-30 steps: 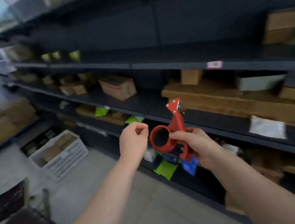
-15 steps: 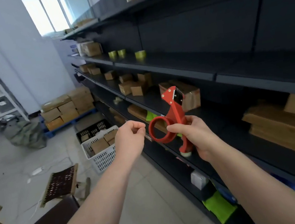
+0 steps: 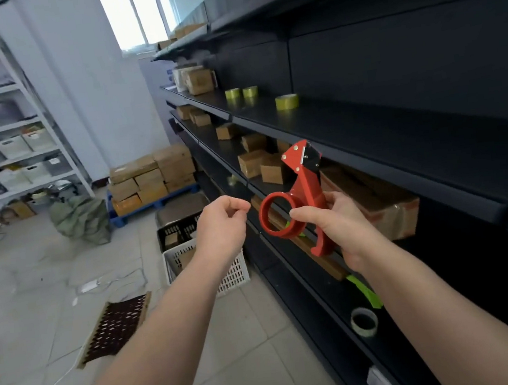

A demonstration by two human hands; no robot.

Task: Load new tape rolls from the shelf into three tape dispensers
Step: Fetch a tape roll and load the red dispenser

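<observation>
Right fingers (image 3: 333, 197) wrap the handle of the red dispenser (image 3: 305, 192), thumb lies across the base of the hub ring (image 3: 283, 236). Firm clench, so the right hand (image 3: 343, 226) owns the tool. Left fingers (image 3: 235, 207) are curled in, thumb tip against forefinger, nothing visible in them (could be pinching something tiny, can't tell). Left hand (image 3: 221, 225) hangs just left of the ring, not touching it. Ring is bare, no roll on it. Cutter blade (image 3: 311, 155) points up and away toward the rack

New stock: three yellowish tape rolls on the dark shelf (image 3: 382, 125), farther along and higher than the dispenser, well apart from both hands. Nearest roll (image 3: 287, 102) lies flat, the far pair (image 3: 241, 92) sits side by side beyond it. A greyish roll (image 3: 364, 322) sits on a low shelf, near right. It looks part-used, wouldn't count on it

My read: the step in hand is fetching a roll for this dispenser, which isn't loaded yet. To do it well:
- hold the right grip where it is, clear of the blade
- open the left hand and take the nearest roll by its outer rim
- check which way the free end unwinds before pushing it on
- seat it square and fully home on the ring, a cocked roll will likely bind

Other two dispensers aren't in view
</observation>
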